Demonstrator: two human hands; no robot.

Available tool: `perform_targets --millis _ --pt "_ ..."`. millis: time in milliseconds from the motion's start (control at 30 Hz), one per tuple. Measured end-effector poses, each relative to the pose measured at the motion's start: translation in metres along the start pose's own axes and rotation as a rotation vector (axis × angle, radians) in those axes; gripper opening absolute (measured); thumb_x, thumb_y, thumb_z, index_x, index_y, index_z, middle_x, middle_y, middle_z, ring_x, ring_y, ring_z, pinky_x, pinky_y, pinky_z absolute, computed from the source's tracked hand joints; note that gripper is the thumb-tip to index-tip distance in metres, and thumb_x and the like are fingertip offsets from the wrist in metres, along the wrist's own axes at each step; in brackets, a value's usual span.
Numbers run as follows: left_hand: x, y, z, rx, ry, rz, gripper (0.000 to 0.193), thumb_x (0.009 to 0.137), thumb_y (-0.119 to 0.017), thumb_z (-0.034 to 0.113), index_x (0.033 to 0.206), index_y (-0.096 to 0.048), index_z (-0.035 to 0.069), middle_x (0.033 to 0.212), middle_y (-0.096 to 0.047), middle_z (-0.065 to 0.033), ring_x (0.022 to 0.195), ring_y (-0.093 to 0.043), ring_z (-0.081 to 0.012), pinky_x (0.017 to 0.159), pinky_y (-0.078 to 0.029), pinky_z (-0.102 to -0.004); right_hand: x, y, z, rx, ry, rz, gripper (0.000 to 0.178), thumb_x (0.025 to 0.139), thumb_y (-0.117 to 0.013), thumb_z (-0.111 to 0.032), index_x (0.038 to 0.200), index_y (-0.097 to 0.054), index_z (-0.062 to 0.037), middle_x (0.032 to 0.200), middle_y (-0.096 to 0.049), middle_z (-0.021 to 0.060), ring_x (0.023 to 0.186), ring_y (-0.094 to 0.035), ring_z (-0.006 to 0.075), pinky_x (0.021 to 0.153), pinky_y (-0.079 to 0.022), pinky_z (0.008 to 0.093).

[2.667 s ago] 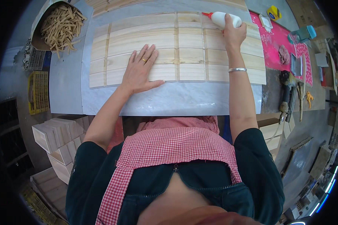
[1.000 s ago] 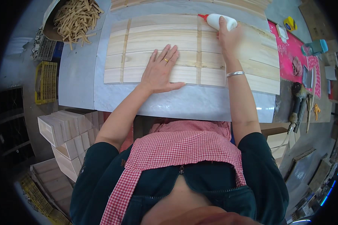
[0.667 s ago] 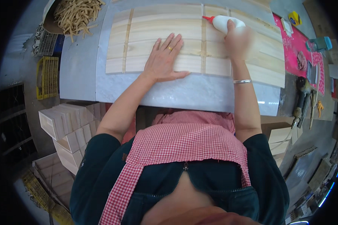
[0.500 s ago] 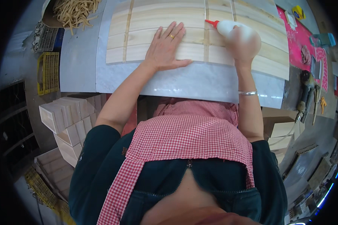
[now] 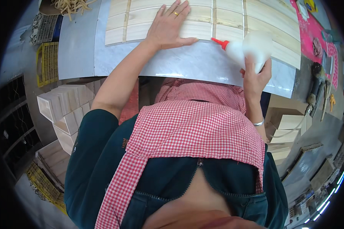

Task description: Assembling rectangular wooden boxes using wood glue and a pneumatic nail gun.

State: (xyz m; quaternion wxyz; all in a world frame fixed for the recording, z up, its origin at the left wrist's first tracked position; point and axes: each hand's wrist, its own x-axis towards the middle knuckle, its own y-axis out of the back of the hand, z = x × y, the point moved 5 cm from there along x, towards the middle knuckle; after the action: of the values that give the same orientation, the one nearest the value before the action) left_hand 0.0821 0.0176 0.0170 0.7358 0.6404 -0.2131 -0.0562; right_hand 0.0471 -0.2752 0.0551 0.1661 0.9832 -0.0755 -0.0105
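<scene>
On the wooden panel (image 5: 228, 19): left hand (image 5: 165, 32), palm down across the near edge; fingers straight and slightly apart, thumb stretched out along that edge; it has hold of nothing;
Right hand (image 5: 257, 80): just off the panel's near edge, toward its right end; fingers and thumb curled round the white bottle (image 5: 235, 52), part of the grip blurred;
Bottle: tilted over the panel's near edge, its red nozzle (image 5: 221, 43) pointing left; the tip is at that edge, by the end of a crosswise band; whether it touches, I cannot tell;
White line (image 5: 212, 19): on the panel, along that band, running away from the person;
Tabletop (image 5: 168, 63): grey and marbled, under the panel and showing along its near edge;
Tan strips (image 5: 70, 5): a tangled heap, left of the panel;
Yellow crate (image 5: 48, 65): farther left of the panel;
Wooden boxes (image 5: 67, 103): stacked left of the panel, nearer the person;
Pink sheet (image 5: 309, 34): just beyond the panel's right end;
Checked apron (image 5: 195, 131): worn by the person, on the panel's near side
</scene>
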Motion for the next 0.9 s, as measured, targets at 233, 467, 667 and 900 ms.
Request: perform_targets --millis 233,467,667,900 --pt "-0.008 0.024 -0.027 0.011 0.09 0.073 0.089 0.086 -0.06 0.064 0.15 -0.041 0.005 0.16 -0.037 -0.0101 0.152 -0.028 -0.0281 0.121 -0.023 -0.0528 0.021 -0.01 -0.013 0.24 -0.139 -0.14 0.041 0.096 -0.068 -0.026 0.121 -0.053 0.0018 0.099 -0.06 0.0143 0.069 -0.059 0.0168 0.051 -0.049 0.0254" --pt "-0.037 0.056 -0.173 0.012 0.321 0.171 0.06 0.102 -0.045 0.039 0.151 -0.04 0.005 0.159 -0.038 -0.0142 0.15 -0.03 -0.0327 0.117 -0.027 -0.0562 0.065 -0.105 -0.06 0.322 0.072 -0.221 0.044 0.096 -0.067 -0.032 0.118 -0.05 0.0019 0.094 -0.06 0.0143 0.063 -0.058 0.0169 0.052 -0.049 0.0264" --pt "-0.048 0.03 -0.246 0.136 0.529 0.07 0.052 0.102 -0.045 0.038 0.148 -0.046 0.013 0.157 -0.043 -0.0018 0.149 -0.033 -0.0279 0.116 -0.029 -0.0516 0.094 -0.231 -0.101 0.406 0.102 -0.366 0.054 0.092 -0.073 -0.036 0.115 -0.047 0.005 0.095 -0.06 0.0179 0.057 -0.064 0.0199 0.048 -0.052 0.0272" --pt "-0.051 0.028 -0.24 0.078 0.556 0.168 0.046 0.103 -0.043 0.033 0.144 -0.05 0.015 0.154 -0.046 0.0028 0.147 -0.036 -0.0271 0.116 -0.03 -0.0514 0.122 -0.31 -0.107 0.349 0.08 -0.296 0.059 0.09 -0.074 -0.039 0.114 -0.047 0.0073 0.096 -0.061 0.0196 0.057 -0.064 0.0205 0.049 -0.052 0.0278"
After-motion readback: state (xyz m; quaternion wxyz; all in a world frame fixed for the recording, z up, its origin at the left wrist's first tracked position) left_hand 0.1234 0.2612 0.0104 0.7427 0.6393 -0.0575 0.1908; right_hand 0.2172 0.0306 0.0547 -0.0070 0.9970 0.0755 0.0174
